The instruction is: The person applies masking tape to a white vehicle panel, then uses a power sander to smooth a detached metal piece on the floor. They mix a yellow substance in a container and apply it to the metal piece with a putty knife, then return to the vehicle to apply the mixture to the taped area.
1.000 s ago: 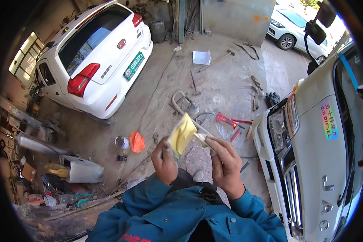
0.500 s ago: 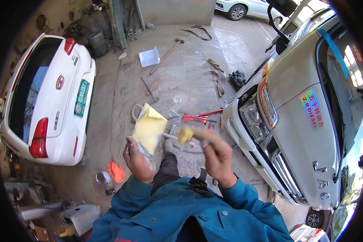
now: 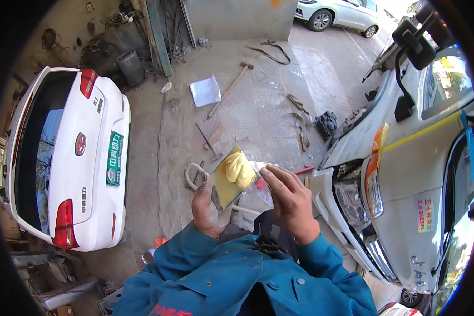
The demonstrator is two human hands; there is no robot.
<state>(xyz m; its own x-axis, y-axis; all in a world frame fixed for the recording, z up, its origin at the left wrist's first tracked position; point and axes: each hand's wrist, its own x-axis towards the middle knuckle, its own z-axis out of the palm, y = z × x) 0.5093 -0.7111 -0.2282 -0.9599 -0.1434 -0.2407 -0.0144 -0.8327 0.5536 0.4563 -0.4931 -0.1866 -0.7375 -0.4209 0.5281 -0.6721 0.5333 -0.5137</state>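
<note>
My left hand (image 3: 205, 208) is closed on the lower left edge of a flat yellowish mixing board (image 3: 224, 196), thumb uppermost. A thick lump of soft yellow putty (image 3: 239, 171) sits on the board's upper right part. From the right, my right hand (image 3: 290, 203) grips a putty scraper (image 3: 260, 165), of which only a pale bit shows past the fingertips. Its working end meets the lump. Most of the scraper is hidden behind the fingers.
A white car (image 3: 102, 176) stands at left, a pale truck (image 3: 392, 195) close at right. On the floor lie a long-handled hammer (image 3: 230, 89), a smaller hammer (image 3: 209, 142), a white sheet (image 3: 205, 91), straps (image 3: 299, 110) and a curved pale hose (image 3: 189, 176).
Earlier the putty lump was on the scraper, apart from the board; now it lies on the board with the scraper against it. The board has swung right, and the whole view has shifted.
</note>
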